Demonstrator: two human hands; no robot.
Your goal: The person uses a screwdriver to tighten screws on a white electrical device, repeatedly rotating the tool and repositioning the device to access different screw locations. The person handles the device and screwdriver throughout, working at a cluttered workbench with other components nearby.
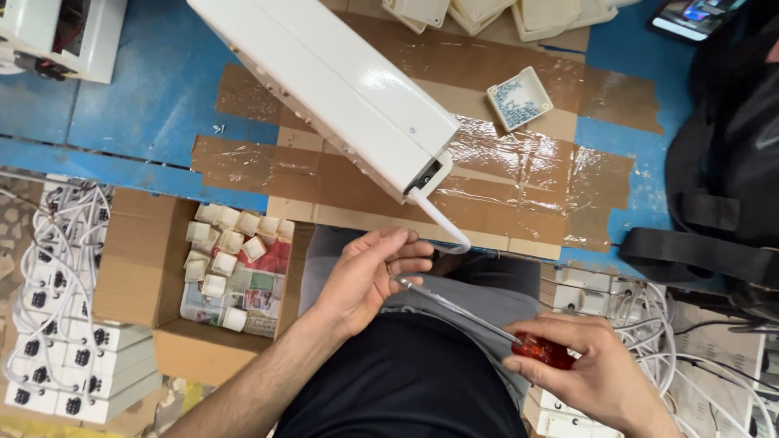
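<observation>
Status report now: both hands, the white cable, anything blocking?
Left hand pinching white cable from white casing. Right hand gripping red-handled screwdriver. Nothing blocking.

White housing (324, 89) cut off at top edge.

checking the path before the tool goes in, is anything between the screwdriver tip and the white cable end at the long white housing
Nothing visible. The red-handled screwdriver in the right hand points its shaft toward the left hand, beside the white cable leaving the long white housing.
</observation>
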